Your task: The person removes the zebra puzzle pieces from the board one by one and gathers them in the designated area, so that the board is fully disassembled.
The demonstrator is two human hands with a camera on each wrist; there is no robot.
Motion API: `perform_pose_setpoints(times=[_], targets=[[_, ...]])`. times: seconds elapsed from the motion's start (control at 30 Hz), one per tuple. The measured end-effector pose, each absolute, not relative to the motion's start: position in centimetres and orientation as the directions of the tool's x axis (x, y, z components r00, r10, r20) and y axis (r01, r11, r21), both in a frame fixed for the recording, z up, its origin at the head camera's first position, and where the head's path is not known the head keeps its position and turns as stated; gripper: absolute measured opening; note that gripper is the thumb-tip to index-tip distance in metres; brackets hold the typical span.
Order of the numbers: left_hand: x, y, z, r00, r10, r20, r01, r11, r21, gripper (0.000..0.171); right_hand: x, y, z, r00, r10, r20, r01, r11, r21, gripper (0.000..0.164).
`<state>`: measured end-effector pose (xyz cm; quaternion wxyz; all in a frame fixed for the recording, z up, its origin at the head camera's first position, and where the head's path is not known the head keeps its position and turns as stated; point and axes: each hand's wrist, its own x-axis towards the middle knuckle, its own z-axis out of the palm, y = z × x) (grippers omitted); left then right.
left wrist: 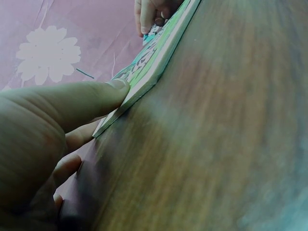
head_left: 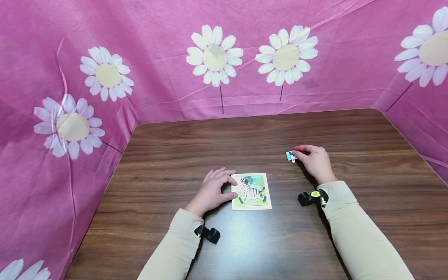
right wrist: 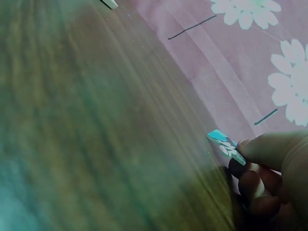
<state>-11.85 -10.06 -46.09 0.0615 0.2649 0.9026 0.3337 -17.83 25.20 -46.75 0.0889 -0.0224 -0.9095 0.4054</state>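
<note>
A square zebra jigsaw puzzle with a pale frame lies flat on the table. My left hand rests at its left edge, with thumb and index fingertip touching the frame; in the left wrist view the thumb presses on the board's top face. Farther back and to the right, my right hand pinches a small puzzle piece between thumb and fingers. Blue, black and white show on that piece in the right wrist view. Part of it is hidden by the fingertips.
The brown wood-grain table reaches back to a pink cloth printed with white daisies, which also hangs at both sides. Black camera mounts are strapped to the left wrist and right wrist.
</note>
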Motion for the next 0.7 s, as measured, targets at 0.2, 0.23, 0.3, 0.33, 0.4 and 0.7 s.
perform_pose_setpoints(times=[0.2,0.23,0.3,0.33,0.4,0.7], targets=[[-11.84,-9.97,-46.1,-0.852,0.519,0.072,0.44,0.635,0.635,0.025,-17.97,25.32,-46.8,-0.982,0.111,0.151,-0.033,0.689,-0.724,0.024],[-11.83,-9.97,-46.09,-0.852,0.518,0.072,0.44,0.635,0.634,0.025,-17.98,25.33,-46.8,-0.982,0.11,0.151,-0.034,0.692,-0.721,0.024],[-11.83,-9.97,-46.07,-0.852,0.518,0.072,0.44,0.636,0.633,0.025,-17.96,25.34,-46.78,-0.982,0.107,0.152,-0.035,0.696,-0.718,0.023],[-11.82,-9.98,-46.06,-0.853,0.518,0.072,0.44,0.637,0.633,0.025,-17.96,25.36,-46.77,-0.983,0.105,0.153,-0.037,0.696,-0.717,0.022],[-11.81,-9.98,-46.04,-0.853,0.517,0.073,0.441,0.637,0.633,0.025,-17.94,25.35,-46.74,-0.982,0.102,0.157,-0.042,0.697,-0.716,0.021],[-11.85,-9.94,-46.19,-0.854,0.516,0.07,0.438,0.641,0.63,0.025,-17.84,25.35,-46.8,-0.983,0.101,0.156,-0.042,0.7,-0.713,0.02]])
